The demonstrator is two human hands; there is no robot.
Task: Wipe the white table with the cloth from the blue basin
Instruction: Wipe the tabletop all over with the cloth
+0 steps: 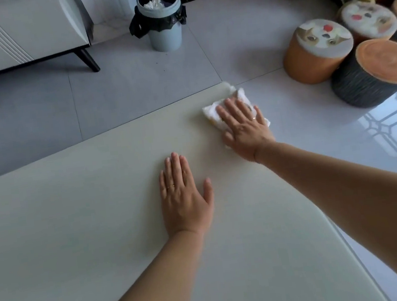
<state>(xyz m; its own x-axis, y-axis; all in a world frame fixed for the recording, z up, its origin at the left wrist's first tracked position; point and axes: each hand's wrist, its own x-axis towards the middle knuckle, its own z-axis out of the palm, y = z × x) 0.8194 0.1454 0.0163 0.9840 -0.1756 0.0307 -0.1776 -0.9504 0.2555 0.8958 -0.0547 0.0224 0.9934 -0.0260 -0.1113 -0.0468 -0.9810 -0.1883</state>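
Observation:
The white table fills the lower part of the view, with its far right corner near the middle. A white cloth with a little yellow print lies at that corner. My right hand presses flat on the cloth, fingers spread and pointing away from me. Nearer to me, my left hand rests flat on the bare tabletop, holding nothing. The blue basin is not in view.
A pale blue waste bin with a black liner stands on the tiled floor beyond the table. Several round stools cluster at the right. A white cabinet on black legs is at the far left.

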